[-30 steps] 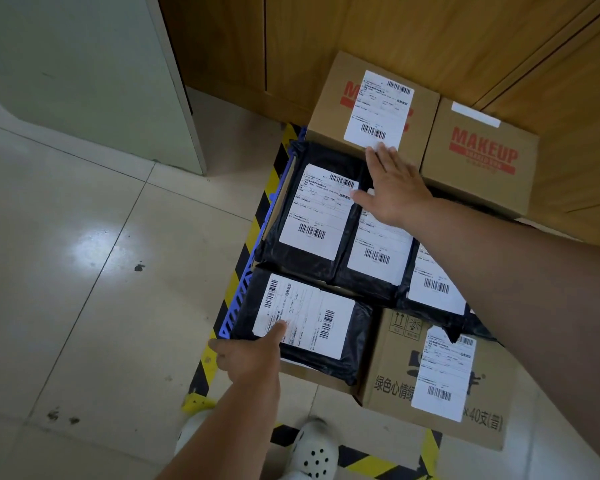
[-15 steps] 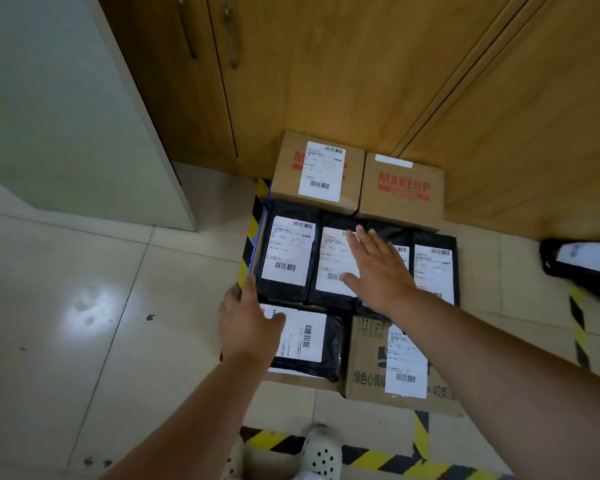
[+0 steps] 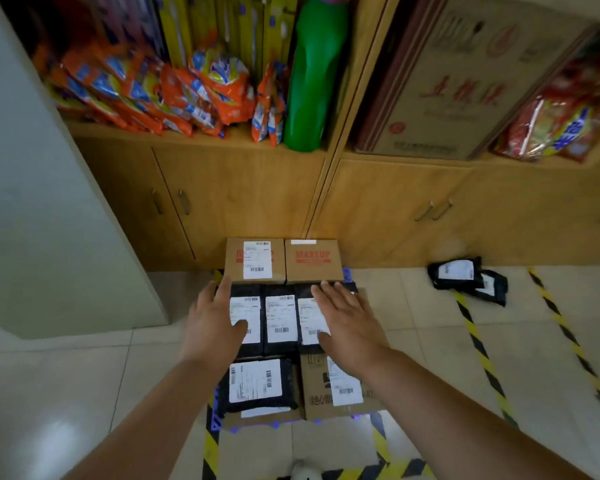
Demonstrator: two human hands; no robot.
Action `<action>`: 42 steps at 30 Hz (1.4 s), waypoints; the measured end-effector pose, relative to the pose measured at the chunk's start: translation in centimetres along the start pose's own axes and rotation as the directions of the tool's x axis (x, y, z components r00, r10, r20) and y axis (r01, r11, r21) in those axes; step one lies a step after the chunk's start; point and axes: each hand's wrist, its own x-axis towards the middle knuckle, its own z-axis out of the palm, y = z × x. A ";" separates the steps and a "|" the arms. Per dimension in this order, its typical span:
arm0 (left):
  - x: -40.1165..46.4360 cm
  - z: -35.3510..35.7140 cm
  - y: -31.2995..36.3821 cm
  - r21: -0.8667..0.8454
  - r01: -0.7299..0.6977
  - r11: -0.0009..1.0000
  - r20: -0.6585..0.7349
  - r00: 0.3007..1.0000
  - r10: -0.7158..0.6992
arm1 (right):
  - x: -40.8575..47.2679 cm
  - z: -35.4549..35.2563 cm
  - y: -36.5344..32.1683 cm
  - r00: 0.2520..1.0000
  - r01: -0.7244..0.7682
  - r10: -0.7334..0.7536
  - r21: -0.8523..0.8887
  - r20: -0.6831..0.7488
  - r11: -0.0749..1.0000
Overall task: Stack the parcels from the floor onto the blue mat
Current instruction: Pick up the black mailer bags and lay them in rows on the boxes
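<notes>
**Parcels packed tight on the mat, both hands spread flat above them**

The blue plastic mat (image 3: 216,408) lies on the tiled floor in front of the wooden cabinet (image 3: 243,199), nearly covered; only slivers of its edge show at the left and front. At the back sit two brown cardboard boxes side by side: one with a white shipping label (image 3: 255,260), one printed "MAKEUP" in red (image 3: 313,260). In front of them runs a row of three black plastic mailer bags (image 3: 280,323), each with a white barcode label, pressed edge to edge. Nearest the camera lie a fourth black mailer bag (image 3: 257,384) and a brown carton with green print (image 3: 338,389).

The left hand (image 3: 215,323) is empty, fingers spread, over the left bag of the row. The right hand (image 3: 347,323) is likewise flat and empty over the right bag; contact cannot be judged.

Two more black labelled bags (image 3: 466,278) lie on the floor, well apart to the right, beside yellow-black floor tape (image 3: 478,344).
</notes>
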 end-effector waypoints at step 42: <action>-26.1 15.1 47.9 0.090 -0.485 0.870 0.401 0.817 0.414 | -44.4 -11.6 42.5 0.863 -0.423 0.448 0.151 -0.233 0.894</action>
